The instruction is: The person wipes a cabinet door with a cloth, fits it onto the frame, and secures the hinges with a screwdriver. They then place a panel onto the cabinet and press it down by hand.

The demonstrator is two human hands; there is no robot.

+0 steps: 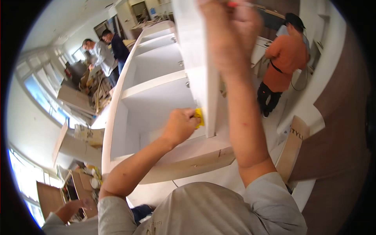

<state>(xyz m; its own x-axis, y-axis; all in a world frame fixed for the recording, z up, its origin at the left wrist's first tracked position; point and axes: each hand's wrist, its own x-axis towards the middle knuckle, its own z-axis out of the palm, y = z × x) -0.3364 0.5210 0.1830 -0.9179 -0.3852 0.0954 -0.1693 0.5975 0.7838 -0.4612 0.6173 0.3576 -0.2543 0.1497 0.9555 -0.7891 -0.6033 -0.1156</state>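
In front of me a long white cabinet carcass [150, 49] lies with its compartments facing up. A white panel [194, 51] stands upright along its right side. My left hand [181, 126] is closed on a small yellow piece [199, 118], pressed to the panel's lower near part; the exact kind of piece does not show. My right hand [243, 29] is raised at the panel's far upper part, smeared by motion. Something red [232, 4] shows at its fingers, too blurred to name. Metal hinges [187, 84] sit along the compartments' right edge.
A person in an orange top [288, 55] stands at the right. Two people, one in a light shirt [103, 56], stand far left beside scrap wood. Another person's hand [87, 203] shows at the lower left. A cardboard strip [290, 150] leans at the right.
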